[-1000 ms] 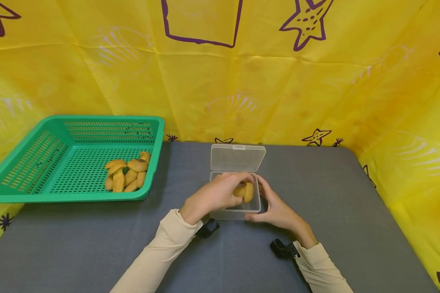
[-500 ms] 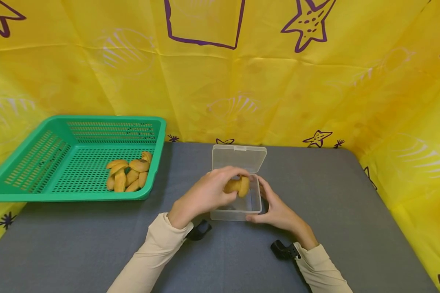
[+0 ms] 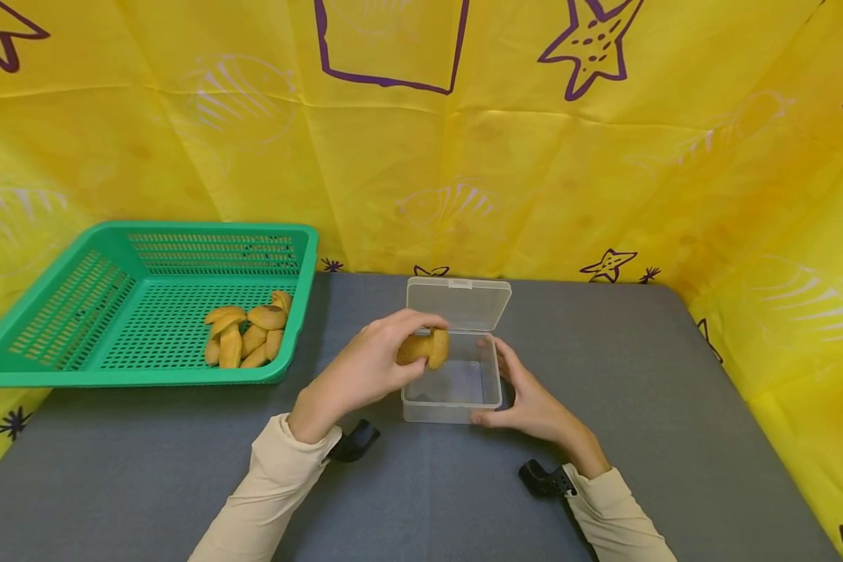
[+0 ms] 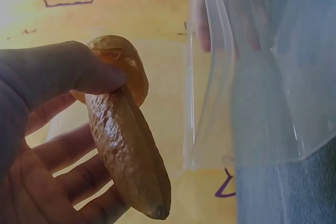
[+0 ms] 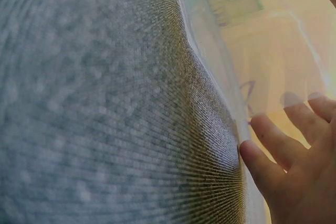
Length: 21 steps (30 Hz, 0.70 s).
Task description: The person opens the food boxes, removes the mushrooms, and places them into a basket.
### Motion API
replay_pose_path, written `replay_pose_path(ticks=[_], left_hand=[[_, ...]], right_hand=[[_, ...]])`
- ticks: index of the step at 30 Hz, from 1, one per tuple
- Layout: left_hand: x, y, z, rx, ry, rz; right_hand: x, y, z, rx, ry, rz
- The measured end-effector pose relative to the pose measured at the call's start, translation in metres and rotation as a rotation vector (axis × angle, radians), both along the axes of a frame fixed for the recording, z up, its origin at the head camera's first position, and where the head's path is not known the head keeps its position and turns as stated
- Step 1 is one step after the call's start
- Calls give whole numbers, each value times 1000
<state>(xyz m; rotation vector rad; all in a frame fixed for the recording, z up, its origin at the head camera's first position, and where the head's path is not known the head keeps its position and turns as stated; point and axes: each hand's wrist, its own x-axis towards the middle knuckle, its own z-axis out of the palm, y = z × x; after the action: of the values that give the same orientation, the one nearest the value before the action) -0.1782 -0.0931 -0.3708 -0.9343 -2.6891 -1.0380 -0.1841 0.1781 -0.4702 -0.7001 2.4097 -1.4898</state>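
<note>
My left hand (image 3: 368,363) pinches a yellow-brown mushroom (image 3: 417,350) between thumb and fingers, over the left side of a clear plastic box (image 3: 453,414). In the left wrist view the thumb presses where the rounded cap meets the thick, wrinkled stem of the mushroom (image 4: 131,145). The hinged lid (image 3: 457,304) of the box stands up at the back, and nothing lies inside the box. My right hand (image 3: 534,402) holds the box's right side, thumb at the front corner and fingertips at the back. In the right wrist view its fingers (image 5: 270,137) spread along the box wall.
At the left stands a green perforated basket (image 3: 133,378) with several similar mushrooms (image 3: 253,339) in its right corner. The grey tabletop (image 3: 625,375) meets a yellow cloth (image 3: 365,172) printed with sea creatures at the back and right.
My left hand has lifted the mushroom out of the box and moved left with it, uncovering the box's inside. The right hand has stayed at the box's side.
</note>
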Motion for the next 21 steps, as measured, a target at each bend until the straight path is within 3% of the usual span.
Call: replay_pose_path(ticks=[15,21], left_hand=[[7,-40,2,65,2,59],[10,-59,1,70,46,92]], right_hand=[[0,0,2,4,-2,-3],[1,1,2,14,3,-4]])
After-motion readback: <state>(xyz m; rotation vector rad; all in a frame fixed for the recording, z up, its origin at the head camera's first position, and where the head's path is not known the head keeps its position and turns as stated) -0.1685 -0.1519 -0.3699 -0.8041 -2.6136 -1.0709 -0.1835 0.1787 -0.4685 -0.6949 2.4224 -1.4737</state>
